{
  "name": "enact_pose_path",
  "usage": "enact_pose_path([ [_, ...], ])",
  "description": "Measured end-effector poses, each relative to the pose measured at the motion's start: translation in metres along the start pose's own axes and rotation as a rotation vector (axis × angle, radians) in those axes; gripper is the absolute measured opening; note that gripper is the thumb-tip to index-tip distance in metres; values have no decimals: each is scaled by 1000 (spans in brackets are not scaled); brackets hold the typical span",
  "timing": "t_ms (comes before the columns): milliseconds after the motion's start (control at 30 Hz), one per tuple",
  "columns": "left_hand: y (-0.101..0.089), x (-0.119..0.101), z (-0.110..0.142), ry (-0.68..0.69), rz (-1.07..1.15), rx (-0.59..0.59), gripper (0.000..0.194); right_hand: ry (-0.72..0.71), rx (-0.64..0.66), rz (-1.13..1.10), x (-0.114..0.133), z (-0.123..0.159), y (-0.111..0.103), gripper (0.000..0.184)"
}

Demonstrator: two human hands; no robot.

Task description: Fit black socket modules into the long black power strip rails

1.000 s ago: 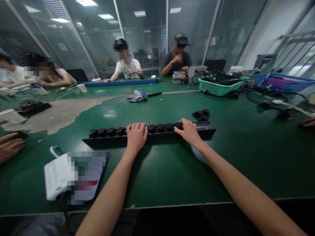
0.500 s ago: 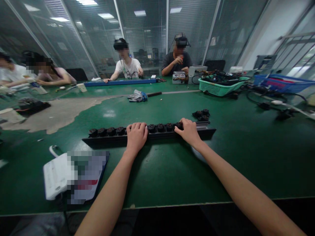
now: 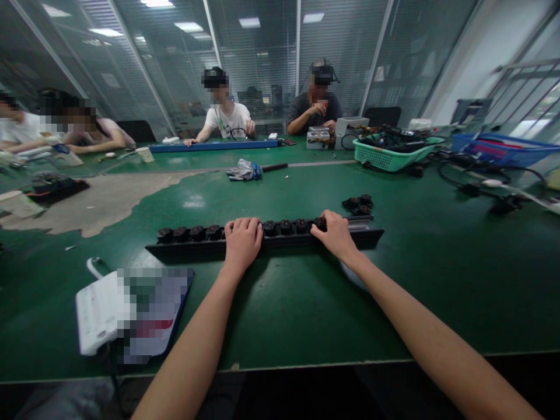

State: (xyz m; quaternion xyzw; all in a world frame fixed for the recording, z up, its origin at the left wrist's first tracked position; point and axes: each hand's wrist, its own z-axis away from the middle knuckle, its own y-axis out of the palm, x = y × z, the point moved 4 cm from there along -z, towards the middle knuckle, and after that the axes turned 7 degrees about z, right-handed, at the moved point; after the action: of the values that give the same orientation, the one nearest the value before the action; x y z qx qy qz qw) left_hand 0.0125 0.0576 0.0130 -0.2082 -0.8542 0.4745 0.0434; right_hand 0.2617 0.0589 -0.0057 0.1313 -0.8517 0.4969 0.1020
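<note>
A long black channel-shaped housing (image 3: 196, 251) lies across the green table in front of me. Along its trough sits a row of several black socket-like modules (image 3: 285, 226), while its right end shows a bare groove. My left hand (image 3: 243, 240) is closed over the middle of the housing, its fingers hooked across the top and covering part of the row. Farther right, my right hand (image 3: 336, 232) has thumb and fingers around the rightmost module (image 3: 319, 223) in the row. Behind that end lies a small group of similar loose black modules (image 3: 359, 204).
A white adapter (image 3: 98, 312) with a cable rests beside a flat panel at the near left. Beyond the housing are a grey-blue glove (image 3: 245, 170), a green basket (image 3: 394, 153) of cables and a blue basket (image 3: 503, 149). Several people sit across the table.
Both hands stay where they were on the housing and the module. Only the camera has shifted very slightly.
</note>
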Motion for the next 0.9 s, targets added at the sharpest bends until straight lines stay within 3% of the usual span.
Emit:
enact_pose_path([
  [500, 0, 0, 0, -1, 21, 1, 30, -19, 24, -114, -13, -1, -12, 24],
  [900, -1, 0, 0, -4, 27, 16, 30, 11, 11, -96, -14, -1, -9, 22],
])
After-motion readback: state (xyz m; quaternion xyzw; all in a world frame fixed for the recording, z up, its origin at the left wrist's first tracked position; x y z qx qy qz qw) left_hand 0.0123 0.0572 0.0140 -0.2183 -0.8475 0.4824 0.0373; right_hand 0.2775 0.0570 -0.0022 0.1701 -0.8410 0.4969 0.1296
